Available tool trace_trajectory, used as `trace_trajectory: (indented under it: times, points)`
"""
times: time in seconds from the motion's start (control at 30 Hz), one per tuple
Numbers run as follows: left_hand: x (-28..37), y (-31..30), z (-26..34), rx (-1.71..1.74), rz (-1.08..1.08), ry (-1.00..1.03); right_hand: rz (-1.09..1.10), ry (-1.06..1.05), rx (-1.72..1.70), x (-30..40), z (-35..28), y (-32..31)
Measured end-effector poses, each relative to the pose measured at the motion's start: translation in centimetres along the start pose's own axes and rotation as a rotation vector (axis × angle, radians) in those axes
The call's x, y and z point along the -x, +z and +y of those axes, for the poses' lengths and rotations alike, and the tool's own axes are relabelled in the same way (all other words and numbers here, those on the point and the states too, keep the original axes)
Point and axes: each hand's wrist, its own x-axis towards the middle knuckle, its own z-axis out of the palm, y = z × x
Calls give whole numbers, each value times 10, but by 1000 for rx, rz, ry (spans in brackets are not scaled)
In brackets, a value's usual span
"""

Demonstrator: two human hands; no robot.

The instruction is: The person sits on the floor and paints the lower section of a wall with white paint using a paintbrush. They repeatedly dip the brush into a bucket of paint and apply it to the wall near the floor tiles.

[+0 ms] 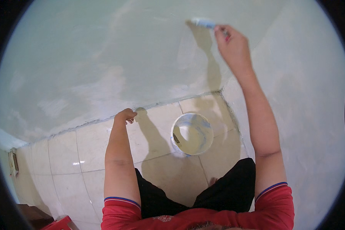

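My right hand (pixel 233 43) grips a paintbrush (pixel 202 23) by its handle, bristle end pointing left along the pale green-grey wall (pixel 149 54). The brush and its shadow meet near the tip, and the bristles look blurred. My left hand (pixel 127 115) hangs near the foot of this wall with its fingers curled in, and I see nothing in it. Between my arms, a white plastic bucket (pixel 178 145) stands on the tiled floor (pixel 158 166). Pale liquid (pixel 194 143) lies inside it, and blue smears mark its inner wall. A small dark patch shows on the bucket's left inner side.
A second wall (pixel 302 115) rises close on my right and meets the first in a corner. Whitish patches mottle the front wall. A small box-like object (pixel 14 164) stands at the far left. Brown (pixel 34 215) and red (pixel 59 224) objects lie at the lower left.
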Motion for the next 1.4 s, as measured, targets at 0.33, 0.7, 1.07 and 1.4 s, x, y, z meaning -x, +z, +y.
trace_trajectory:
  times: [0.33, 0.7, 1.07, 1.4]
  points:
    - [3, 5, 19, 0, -2, 35, 144, -90, 144, 17, 12, 31]
    - [-2, 1, 7, -4, -15, 15, -390, 149, 98, 129, 56, 89]
    - [-5, 1, -2, 2, -46, 21, 134, -195, 97, -69, -17, -40]
    - [-2, -8, -1, 38, -50, 27, 59, -81, 131, -18, -9, 14]
